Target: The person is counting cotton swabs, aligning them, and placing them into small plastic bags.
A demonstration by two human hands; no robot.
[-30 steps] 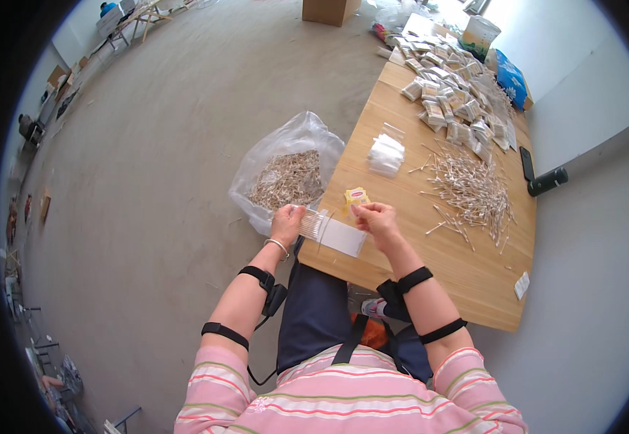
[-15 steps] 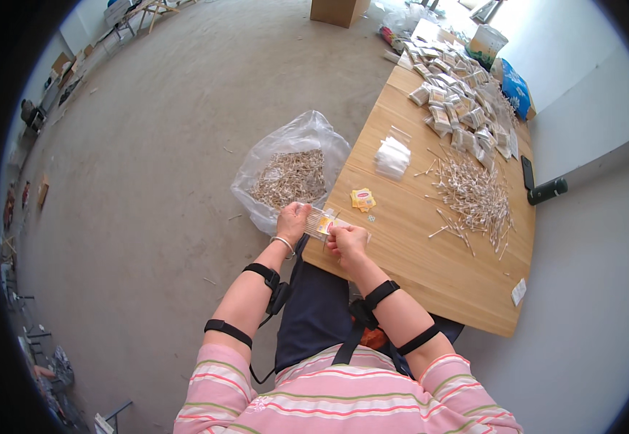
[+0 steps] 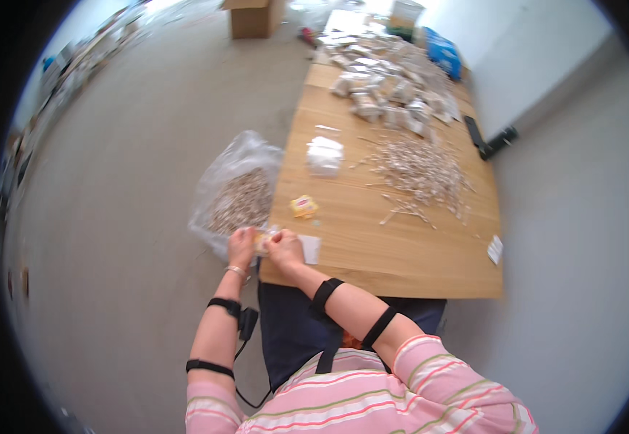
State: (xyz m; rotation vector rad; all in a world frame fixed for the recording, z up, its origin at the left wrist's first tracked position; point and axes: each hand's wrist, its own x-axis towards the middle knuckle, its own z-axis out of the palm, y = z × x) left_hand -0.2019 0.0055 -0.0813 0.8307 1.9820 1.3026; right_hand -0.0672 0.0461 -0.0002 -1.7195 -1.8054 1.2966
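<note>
Above the table's near left corner, my left hand [image 3: 241,249] is closed on a small clear pack of cotton swabs [image 3: 261,244] with a yellowish card in it. My right hand [image 3: 285,250] pinches the pack's other end; its fingertips are blurred and partly cover it. By my right hand lies a flat white piece [image 3: 311,249], perhaps an empty bag. A small stack of yellow cards [image 3: 304,206] is just beyond my hands. Farther up the table sits a pile of clear empty bags [image 3: 325,156]. Loose cotton swabs [image 3: 423,170] are heaped to the right.
A large clear plastic bag full of swabs [image 3: 242,199] stands on the floor left of the table [image 3: 372,253]. Many filled packs [image 3: 379,79] cover the far end. A dark bottle [image 3: 499,142] and phone [image 3: 473,130] lie by the wall. A cardboard box [image 3: 251,20] is beyond.
The view has swung, so the table appears farther left and straighter. Both hands still hold the pack at the corner; my right fingers have come closer to my left hand.
</note>
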